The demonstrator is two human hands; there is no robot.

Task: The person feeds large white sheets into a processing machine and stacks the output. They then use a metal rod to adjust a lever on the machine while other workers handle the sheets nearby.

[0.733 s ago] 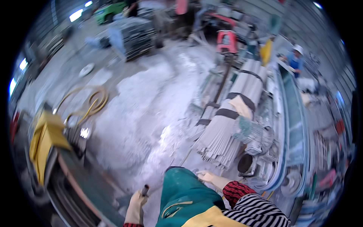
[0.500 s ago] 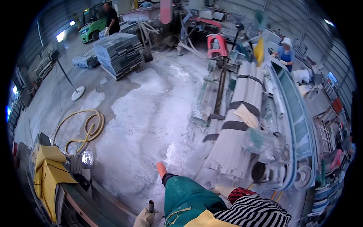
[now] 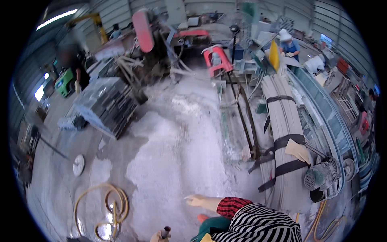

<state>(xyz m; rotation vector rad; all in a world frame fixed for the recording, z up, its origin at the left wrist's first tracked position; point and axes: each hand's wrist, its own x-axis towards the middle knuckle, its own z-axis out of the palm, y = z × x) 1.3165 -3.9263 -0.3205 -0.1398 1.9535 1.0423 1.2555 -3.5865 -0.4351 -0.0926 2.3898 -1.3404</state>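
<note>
At the lower edge my left hand (image 3: 158,237), in a pale glove, is closed round a short dark metal tube (image 3: 165,231) with its round open end up. My right hand (image 3: 196,200), also in a pale glove, reaches forward and to the left over the whitish floor. Its fingers look drawn together, with a small pale tip at their front that I cannot make out. A red checked cuff (image 3: 234,206) and a black-and-white striped sleeve (image 3: 258,222) cover that arm. Part of my green apron (image 3: 213,226) shows below it.
A coiled yellow hose (image 3: 121,201) lies at left. Stacked grey slabs (image 3: 107,105) stand beyond it. At right are strapped grey strips (image 3: 288,133), a motor (image 3: 320,175) and a long conveyor-like trough (image 3: 326,101). A red stool (image 3: 217,60) and people stand farther back.
The view has swung left and up. My right hand has come from beside my body to stretch forward over the floor. My left hand still grips the tube. The yellow-draped bench has left view.
</note>
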